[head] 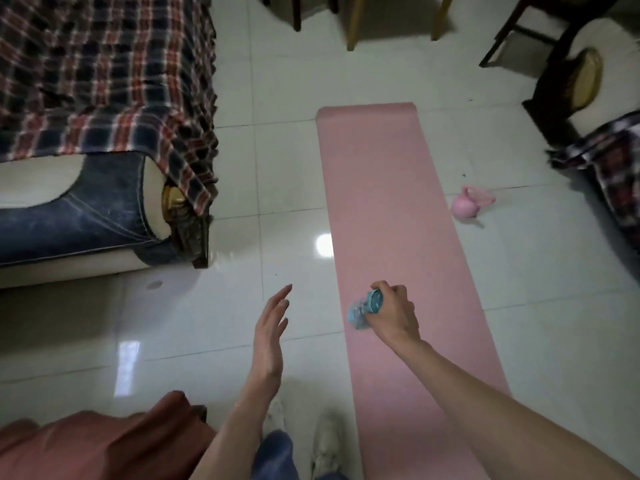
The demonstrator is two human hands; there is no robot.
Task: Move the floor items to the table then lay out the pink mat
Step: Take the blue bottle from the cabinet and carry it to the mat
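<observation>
Your shoes (325, 441) sit at the near edge, toes just at the near left corner area of the pink mat (384, 209), with a reddish-brown cloth (104, 441) off to the near left. Your right hand (393, 313) has its fingers curled round a small teal bottle (363, 308), held over the near part of the mat; it's blurred, so I can't tell which end is the cap. Your left hand (272, 330) is flat and empty, fingers straight, hanging over the tiles (242, 168).

Stuff that could bite you from here, I reckon: the grip on that bottle looks like it's near one end, so a quick swing could let it slip onto hard tile. Also the pink kettlebell (467, 204) is on the floor just right of the mat, easy to forget or kick. Shiny tiles might let the mat slide if you step on its edge.

Mat's already unrolled and flat, long axis running near to far, far end pointing toward the chair legs (353, 26), between the plaid-covered sofa (104, 81) on the left and a dark chair (568, 81) on the right.
</observation>
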